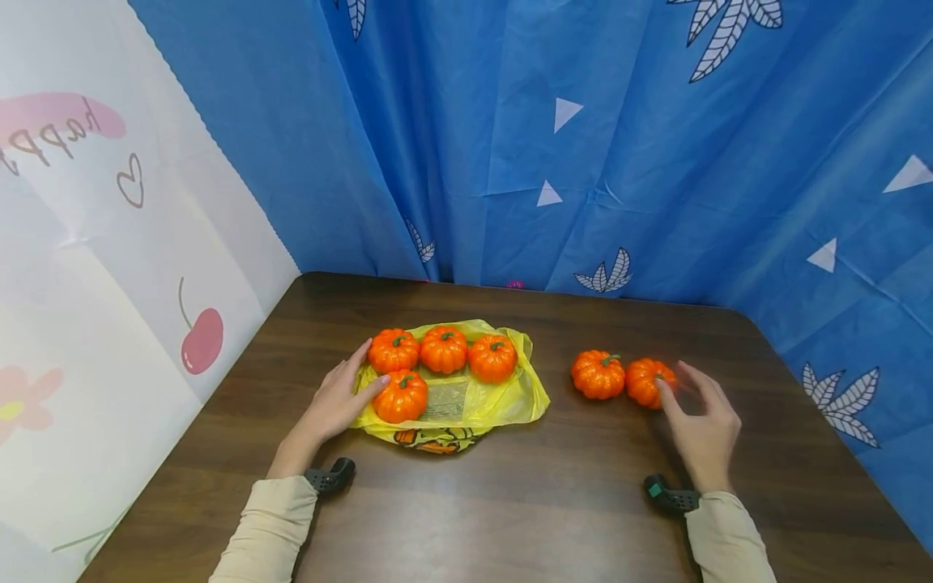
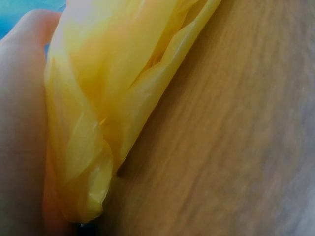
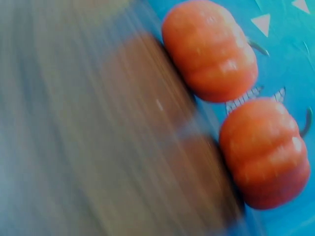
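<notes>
Four glossy orange toy pumpkins lie on a crumpled yellow plastic bag (image 1: 523, 398) left of centre; several are in its back row, and one front pumpkin (image 1: 399, 398) is at its near left. My left hand (image 1: 334, 405) holds the bag's left edge, the thumb reaching over to the front pumpkin. In the left wrist view, plastic folds (image 2: 118, 78) hang beside the skin. Off to the right are two more pumpkins side by side, a left one (image 1: 598, 376) and a right one (image 1: 645, 384). My right hand (image 1: 703, 429) is at the right one, thumb and fingers spread apart.
The dark wooden table (image 1: 510, 502) runs to a blue patterned curtain (image 1: 466, 162) at the back and right. A white printed sheet (image 1: 87, 283) hangs at the left. Both wrists wear black camera mounts (image 1: 670, 495).
</notes>
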### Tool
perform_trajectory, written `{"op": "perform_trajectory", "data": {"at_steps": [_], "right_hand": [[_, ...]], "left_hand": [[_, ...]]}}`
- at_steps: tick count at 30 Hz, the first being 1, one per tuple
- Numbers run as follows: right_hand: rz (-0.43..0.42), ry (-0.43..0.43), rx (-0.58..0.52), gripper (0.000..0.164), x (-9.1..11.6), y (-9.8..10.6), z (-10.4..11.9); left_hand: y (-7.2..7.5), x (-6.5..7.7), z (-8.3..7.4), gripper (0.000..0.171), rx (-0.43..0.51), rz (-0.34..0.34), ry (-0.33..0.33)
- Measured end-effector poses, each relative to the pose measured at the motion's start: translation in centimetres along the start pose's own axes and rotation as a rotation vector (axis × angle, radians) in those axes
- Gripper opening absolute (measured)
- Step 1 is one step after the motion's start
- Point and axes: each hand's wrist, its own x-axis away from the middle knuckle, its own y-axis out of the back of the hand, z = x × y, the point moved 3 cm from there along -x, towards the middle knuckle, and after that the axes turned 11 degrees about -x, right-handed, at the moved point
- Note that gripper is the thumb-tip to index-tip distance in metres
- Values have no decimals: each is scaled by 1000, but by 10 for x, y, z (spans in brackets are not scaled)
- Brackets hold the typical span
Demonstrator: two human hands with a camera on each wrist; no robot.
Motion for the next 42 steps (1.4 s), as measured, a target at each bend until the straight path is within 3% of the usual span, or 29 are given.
{"op": "perform_trajectory", "data": {"at_steps": [14, 23, 36, 42], "right_hand": [[93, 3, 21, 50, 10, -25, 16], [151, 54, -57, 50, 17, -43, 26], [199, 62, -130, 53, 25, -68, 46], [280, 47, -173, 52, 30, -83, 55]], "left_hand": [[-2, 0, 1, 88, 13, -6, -9], [-3, 1, 2, 89, 18, -7, -3], [-3, -1, 0, 88, 13, -10, -11], [-1, 1, 0, 89, 12, -10, -2]]}}
